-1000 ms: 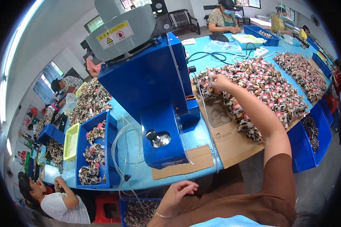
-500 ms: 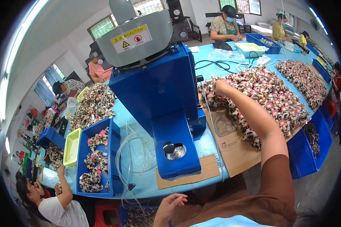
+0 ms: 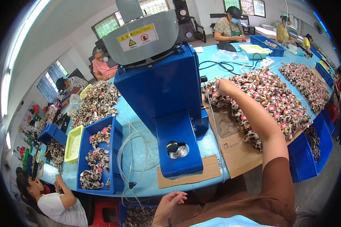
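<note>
My right hand (image 3: 226, 87) reaches across to the left edge of a big heap of spotted plush toys (image 3: 271, 100), brown, black and white with pink-red patches. Its fingers are curled closed at the heap, and what they hold is hidden. Low in front of the table, over my lap, my left hand (image 3: 173, 199) hangs palm inward with loosely bent fingers and nothing in it. Between the heap and a blue tray stands a blue press machine (image 3: 159, 90) with a grey housing on top. A black-knobbed metal part (image 3: 174, 148) sits in its base opening.
Left of the machine are coiled clear tubing (image 3: 134, 162), a blue tray (image 3: 119, 145) of plush toys and a light-green tray (image 3: 73, 145). Cardboard (image 3: 236, 160) lies under the heap's near edge. A blue bin (image 3: 305, 159) stands at right. Several co-workers sit around the table.
The whole view has shifted slightly rightward. My right hand stays at the heap and my left hand stays low. A co-worker at lower left has lowered a raised hand.
</note>
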A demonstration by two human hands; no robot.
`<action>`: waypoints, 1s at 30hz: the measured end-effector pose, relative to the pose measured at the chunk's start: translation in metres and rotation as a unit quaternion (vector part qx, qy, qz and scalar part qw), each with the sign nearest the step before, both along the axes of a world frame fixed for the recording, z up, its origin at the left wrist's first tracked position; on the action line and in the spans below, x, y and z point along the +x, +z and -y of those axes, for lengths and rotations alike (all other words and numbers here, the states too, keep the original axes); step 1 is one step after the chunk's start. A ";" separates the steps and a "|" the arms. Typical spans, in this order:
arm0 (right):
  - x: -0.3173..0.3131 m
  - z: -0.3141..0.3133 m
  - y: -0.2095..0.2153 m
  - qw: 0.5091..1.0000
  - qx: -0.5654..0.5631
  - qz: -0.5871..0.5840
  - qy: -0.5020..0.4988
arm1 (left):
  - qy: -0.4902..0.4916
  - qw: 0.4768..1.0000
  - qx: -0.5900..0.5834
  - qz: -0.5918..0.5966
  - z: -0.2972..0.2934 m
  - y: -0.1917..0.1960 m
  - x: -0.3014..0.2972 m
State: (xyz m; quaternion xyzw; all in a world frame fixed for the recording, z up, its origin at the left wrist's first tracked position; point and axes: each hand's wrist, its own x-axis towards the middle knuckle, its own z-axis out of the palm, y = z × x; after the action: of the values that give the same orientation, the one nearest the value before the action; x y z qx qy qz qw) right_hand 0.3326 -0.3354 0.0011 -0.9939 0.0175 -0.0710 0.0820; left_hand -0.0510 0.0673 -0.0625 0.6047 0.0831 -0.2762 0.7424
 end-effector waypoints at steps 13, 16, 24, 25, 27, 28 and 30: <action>0.008 0.013 -0.021 0.998 -0.040 0.002 0.039 | 0.026 1.000 -0.001 0.001 -0.005 0.001 -0.002; 0.005 -0.022 -0.012 0.997 -0.044 0.012 0.067 | 0.061 0.998 0.001 0.024 -0.020 0.004 -0.006; -0.007 0.076 -0.025 0.975 -0.004 0.109 0.191 | 0.102 0.979 0.069 0.160 -0.067 0.063 0.024; -0.050 0.006 0.021 0.985 0.017 0.077 0.151 | 0.159 0.964 0.109 0.181 -0.086 0.069 0.022; -0.052 0.069 -0.005 0.944 0.011 0.263 0.200 | 0.225 0.932 0.148 0.243 -0.115 0.088 0.043; -0.064 0.071 0.001 0.969 0.097 0.177 0.142 | 0.275 0.909 0.168 0.266 -0.135 0.095 0.055; -0.111 0.031 0.035 0.966 0.134 0.167 0.145 | 0.333 0.817 0.331 0.335 -0.195 0.087 0.083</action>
State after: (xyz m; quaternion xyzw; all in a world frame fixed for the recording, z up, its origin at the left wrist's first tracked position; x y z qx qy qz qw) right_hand 0.2215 -0.3660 0.0363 -0.9400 -0.1312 -0.2202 0.2251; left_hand 0.0318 0.2622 0.0242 0.8043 0.1119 0.2520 0.5265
